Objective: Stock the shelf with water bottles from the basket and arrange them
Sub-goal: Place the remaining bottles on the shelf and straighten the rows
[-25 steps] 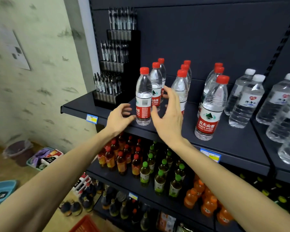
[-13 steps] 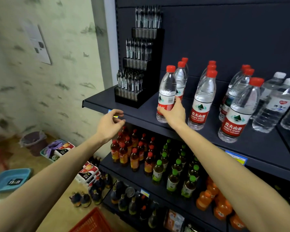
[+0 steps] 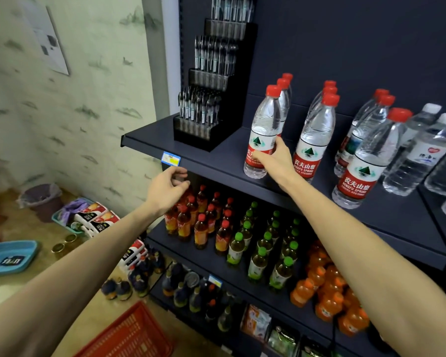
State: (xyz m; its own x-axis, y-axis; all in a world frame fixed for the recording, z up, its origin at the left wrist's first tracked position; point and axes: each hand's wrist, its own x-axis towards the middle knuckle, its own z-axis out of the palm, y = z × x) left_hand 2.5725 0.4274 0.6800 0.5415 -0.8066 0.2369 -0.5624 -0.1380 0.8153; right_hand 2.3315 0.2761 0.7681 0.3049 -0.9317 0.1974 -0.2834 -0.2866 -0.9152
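Note:
Red-capped water bottles stand in three rows on the dark top shelf (image 3: 216, 161). My right hand (image 3: 276, 161) grips the front bottle of the left row (image 3: 264, 130) at its red label; the bottle stands upright on the shelf. My left hand (image 3: 166, 189) hovers below the shelf's front edge with loosely curled fingers, holding nothing. The front bottle of the middle row (image 3: 317, 140) stands just right of my right hand. A third front bottle (image 3: 368, 161) stands further right. The red basket (image 3: 131, 333) is on the floor at the bottom, partly cut off.
A black tiered pen display (image 3: 211, 99) stands left of the bottles. White-capped bottles (image 3: 422, 150) fill the shelf's right end. Lower shelves hold red-, green- and orange-capped drinks (image 3: 245, 235). A blue tray (image 3: 9, 256), a bin (image 3: 40, 199) and packages lie on the floor.
My right hand closed round the front left bottle. My left hand drew back from the bottle and dropped below the shelf edge. The view shifted left.

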